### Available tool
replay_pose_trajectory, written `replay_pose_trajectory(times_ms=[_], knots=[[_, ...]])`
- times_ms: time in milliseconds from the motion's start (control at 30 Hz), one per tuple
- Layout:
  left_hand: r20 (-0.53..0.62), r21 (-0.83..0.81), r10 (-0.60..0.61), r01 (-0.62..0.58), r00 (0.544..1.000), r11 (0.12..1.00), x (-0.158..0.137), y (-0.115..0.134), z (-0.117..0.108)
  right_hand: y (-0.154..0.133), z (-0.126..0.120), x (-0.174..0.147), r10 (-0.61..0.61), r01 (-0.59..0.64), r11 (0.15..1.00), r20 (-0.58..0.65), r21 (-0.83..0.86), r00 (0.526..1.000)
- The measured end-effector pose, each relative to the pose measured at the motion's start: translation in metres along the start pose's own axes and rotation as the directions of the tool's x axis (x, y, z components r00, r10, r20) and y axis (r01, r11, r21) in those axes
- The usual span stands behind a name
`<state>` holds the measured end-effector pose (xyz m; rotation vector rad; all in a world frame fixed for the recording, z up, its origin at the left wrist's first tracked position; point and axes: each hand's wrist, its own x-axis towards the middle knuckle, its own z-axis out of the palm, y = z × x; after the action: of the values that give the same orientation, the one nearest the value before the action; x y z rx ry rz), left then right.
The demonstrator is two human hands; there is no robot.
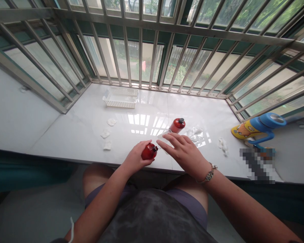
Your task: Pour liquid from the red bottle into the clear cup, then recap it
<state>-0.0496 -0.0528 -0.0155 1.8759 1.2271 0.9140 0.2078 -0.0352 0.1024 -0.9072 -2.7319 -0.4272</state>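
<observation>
Our left hand grips a small round red bottle with a black nozzle at the white glossy sill's near edge. Our right hand lies released just beside it, fingers pointing at the nozzle.

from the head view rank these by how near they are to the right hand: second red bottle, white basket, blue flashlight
1. Second red bottle: just beyond the right hand, lying on the white sill.
2. Blue flashlight: off to the right, at the sill's far right edge.
3. White basket: far back and to the left, near the window bars.
</observation>
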Motion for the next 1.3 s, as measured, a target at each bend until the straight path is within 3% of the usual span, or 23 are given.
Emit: replay_pose_trajectory(times_ms=[1300], knots=[[-0.028, 0.003, 0.011, -0.011, 1.000, 1.000, -0.0013, -0.0024, 0.0008, 0.0006, -0.0069, 0.0056, -0.092, 0.089, 0.993, -0.029, -0.073, 0.995]])
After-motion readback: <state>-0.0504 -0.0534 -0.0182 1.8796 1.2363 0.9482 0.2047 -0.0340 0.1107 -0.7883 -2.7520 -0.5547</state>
